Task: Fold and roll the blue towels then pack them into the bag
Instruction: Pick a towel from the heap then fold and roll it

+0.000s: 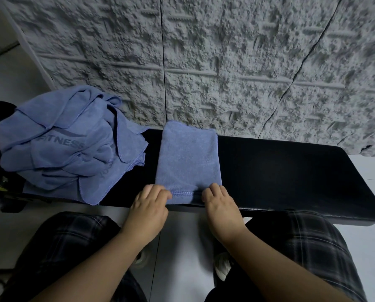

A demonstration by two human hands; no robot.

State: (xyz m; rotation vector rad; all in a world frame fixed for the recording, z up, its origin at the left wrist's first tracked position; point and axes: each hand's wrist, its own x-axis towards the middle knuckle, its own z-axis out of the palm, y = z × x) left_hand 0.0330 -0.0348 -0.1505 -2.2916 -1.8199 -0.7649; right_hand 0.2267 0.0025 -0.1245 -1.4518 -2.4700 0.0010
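Pinching folded towel (187,158) near hem: left fingers (160,192), right fingers (212,190).

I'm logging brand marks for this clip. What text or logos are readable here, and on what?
"FITNESS": dark print on the crumpled blue towel in the pile at left, under a swoosh mark.
Further dark print lower on that pile: folded over, unreadable.
Folded blue towel on the black bench: none.

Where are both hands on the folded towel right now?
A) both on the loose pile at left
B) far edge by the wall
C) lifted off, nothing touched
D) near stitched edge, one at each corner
D: the left hand and right hand each grip a near corner of the folded towel along its stitched hem, on the black bench; the loose towel pile lies untouched.
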